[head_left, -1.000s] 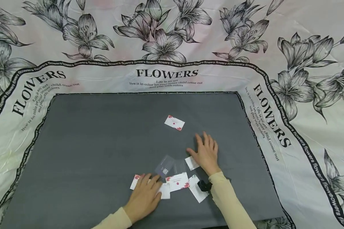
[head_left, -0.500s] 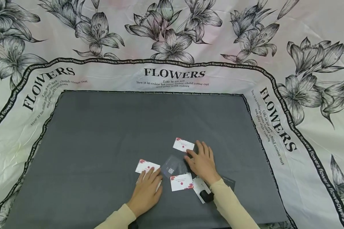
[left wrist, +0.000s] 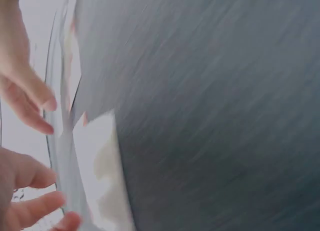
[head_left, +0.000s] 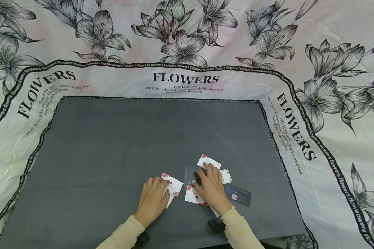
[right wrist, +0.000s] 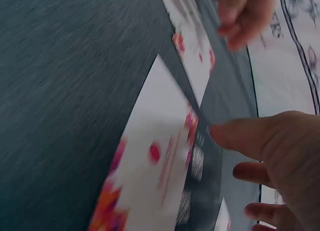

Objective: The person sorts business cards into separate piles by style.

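Note:
In the head view my left hand (head_left: pixel 152 199) rests over white cards with red floral corners (head_left: pixel 175 185), its fingers on the upper one and the thumb near its lower edge. My right hand (head_left: pixel 212 188) lies with spread fingers over a loose group. Under and around it are a white floral card (head_left: pixel 194 196), a similar one farther off (head_left: pixel 210 160), a white card (head_left: pixel 226 176) and a translucent grey card (head_left: pixel 188 173). A dark card (head_left: pixel 240 196) with a square code lies to its right. In the right wrist view, the thumb is at the floral card's (right wrist: pixel 155 156) edge.
The cards lie on a dark grey mat or cloth (head_left: pixel 112 148). A white border with flower drawings and "FLOWERS" lettering (head_left: pixel 186 77) runs round it. Black wrist devices (head_left: pixel 216 226) sit below the sleeves.
The far floral card has come nearer, beside the other cards. My left hand's cards have turned and shifted right. My right hand has moved left and nearer, with the dark card now showing beside it.

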A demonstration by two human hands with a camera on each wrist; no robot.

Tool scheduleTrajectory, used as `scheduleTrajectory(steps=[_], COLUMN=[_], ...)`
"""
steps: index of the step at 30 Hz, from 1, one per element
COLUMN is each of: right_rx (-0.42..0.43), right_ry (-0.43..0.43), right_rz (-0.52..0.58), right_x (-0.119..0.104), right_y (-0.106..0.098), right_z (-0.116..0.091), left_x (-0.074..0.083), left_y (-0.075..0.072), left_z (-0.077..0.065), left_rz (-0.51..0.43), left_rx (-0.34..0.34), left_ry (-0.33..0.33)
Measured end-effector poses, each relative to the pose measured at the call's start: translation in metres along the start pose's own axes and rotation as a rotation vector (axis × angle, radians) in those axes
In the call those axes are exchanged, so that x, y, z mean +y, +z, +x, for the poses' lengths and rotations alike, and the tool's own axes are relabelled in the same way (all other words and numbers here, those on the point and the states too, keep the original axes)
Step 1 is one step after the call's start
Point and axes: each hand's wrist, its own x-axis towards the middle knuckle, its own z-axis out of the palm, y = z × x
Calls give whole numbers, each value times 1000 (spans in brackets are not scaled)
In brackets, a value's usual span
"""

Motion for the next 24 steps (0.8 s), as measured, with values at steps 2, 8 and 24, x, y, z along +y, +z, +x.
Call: scheduleTrajectory(steps=[2,8,24], right_rx=[-32,-129,-300], right_ry=[-24,-26,-3], right_rz=[-19,-207,-291], right_x=[-8,-22,-25], right_y=[2,1,-8], right_z=[8,33,59], left_x=[-5,-5,3], left_y=[-1,0,7], left_z=[10,28,28], left_rz=[11,-37,-105], left_rx=[-2,-49,-63], left_ry=[-11,-45,-98])
